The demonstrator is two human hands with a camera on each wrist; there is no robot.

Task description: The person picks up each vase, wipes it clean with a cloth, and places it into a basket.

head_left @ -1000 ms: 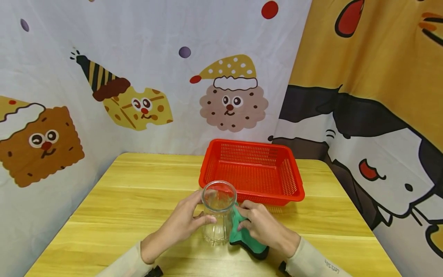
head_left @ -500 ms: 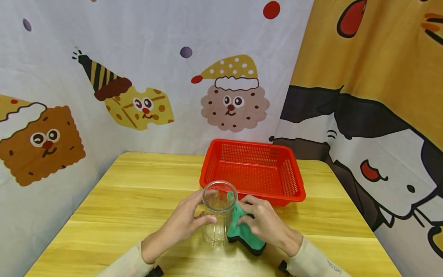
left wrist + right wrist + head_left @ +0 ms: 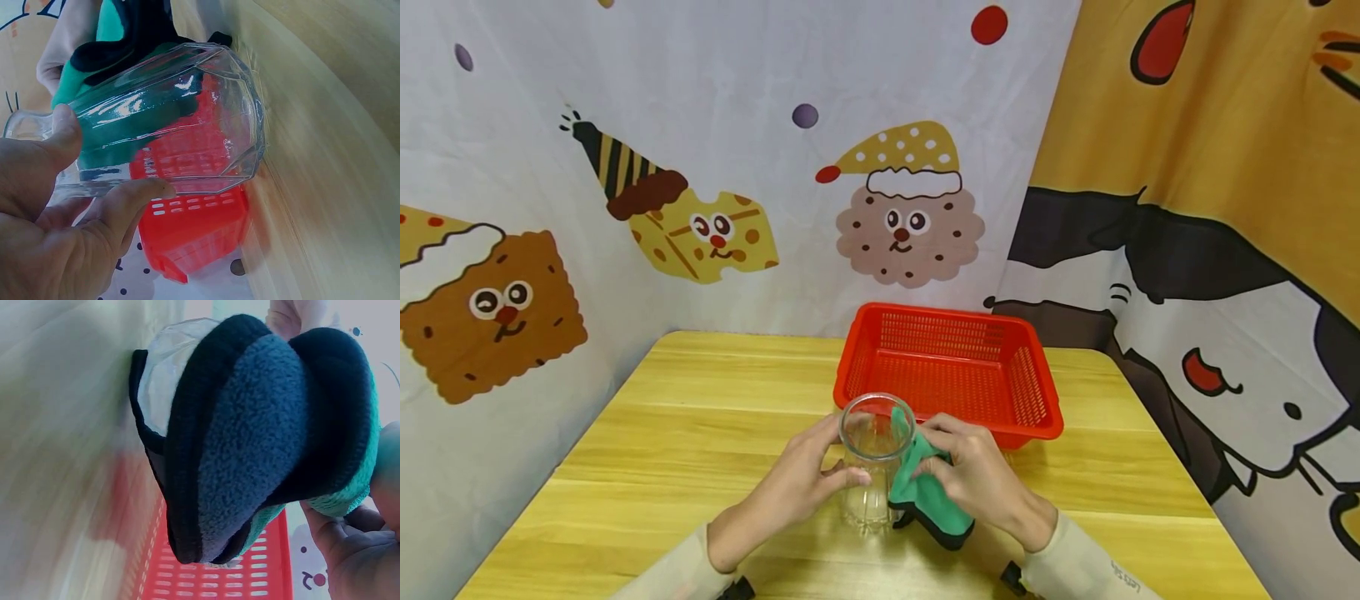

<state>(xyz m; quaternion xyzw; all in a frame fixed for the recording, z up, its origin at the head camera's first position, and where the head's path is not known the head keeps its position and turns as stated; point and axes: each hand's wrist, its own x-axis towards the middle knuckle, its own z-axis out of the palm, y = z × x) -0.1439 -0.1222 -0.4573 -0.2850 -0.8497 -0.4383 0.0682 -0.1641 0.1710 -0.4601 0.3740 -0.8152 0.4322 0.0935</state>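
Observation:
A clear glass jar [image 3: 867,502] with faceted sides stands upright at the table's front middle. My left hand [image 3: 801,479] grips it from the left, the thumb on its near side and fingers behind. My right hand [image 3: 981,475] pinches a green cloth [image 3: 938,507] with dark edging against the jar's right side. A tip of the cloth shows behind the glass, near the rim. In the left wrist view, green fabric is visible through the jar [image 3: 240,134]. The cloth [image 3: 256,419] hangs in folds in the right wrist view, its grey-blue underside showing and hiding much of the jar.
A red plastic basket [image 3: 936,383] with perforated walls sits just behind the jar and right hand. Both rest on a light wooden table [image 3: 700,417]. Fabric backdrops [image 3: 737,100] printed with cartoon figures rise behind and beside the table.
The cloth has slid left and farther around the jar's far side, with its tip now showing behind the glass. My right hand has shifted slightly with it; the left hand keeps its grip.

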